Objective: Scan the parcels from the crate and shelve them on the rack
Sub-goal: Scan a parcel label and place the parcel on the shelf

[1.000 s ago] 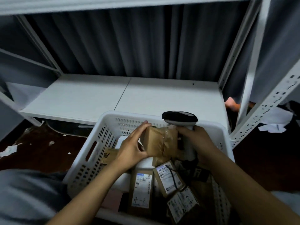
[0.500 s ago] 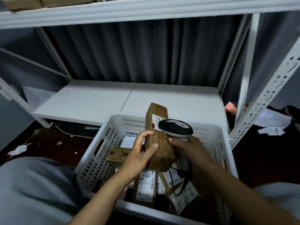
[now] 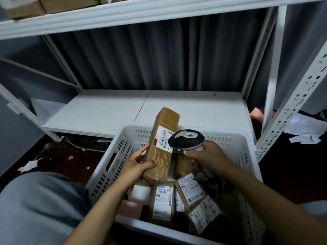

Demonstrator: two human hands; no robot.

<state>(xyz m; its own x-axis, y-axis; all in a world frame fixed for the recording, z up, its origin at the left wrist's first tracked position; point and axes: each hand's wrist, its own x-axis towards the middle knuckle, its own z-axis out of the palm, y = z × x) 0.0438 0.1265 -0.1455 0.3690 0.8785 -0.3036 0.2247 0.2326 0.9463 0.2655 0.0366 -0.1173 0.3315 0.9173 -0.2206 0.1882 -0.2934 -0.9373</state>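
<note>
My left grip (image 3: 137,165) is curled round the lower part of a long brown parcel (image 3: 168,117), thumb across its front and fingers behind. I hold it nearly upright above the middle of the white crate (image 3: 221,137), its top leaning a little toward the crate's far rim. Its white barcode label (image 3: 163,138) faces me.

My right grip (image 3: 207,154) is wrapped tight round the handle of the scanner (image 3: 185,138), over the right half of the crate. The scanner's dark head sits just beside the label and overlaps its right edge. I cannot tell whether they touch.

Inside the crate, under both hands, lie more parcels (image 3: 161,200). They are brown and labelled, and one is marked "4-2" by hand. A dark cable lies among them on the crate's right side.

Beyond the crate's far rim runs the rack's bare lower shelf (image 3: 106,110), with a dark curtain (image 3: 159,55) behind it. High above the crate, the rack's upper shelf (image 3: 123,13) carries brown boxes (image 3: 67,3). Left of the crate is my grey-clad knee (image 3: 35,206), with paper scraps (image 3: 28,165) on the dark floor past it.
</note>
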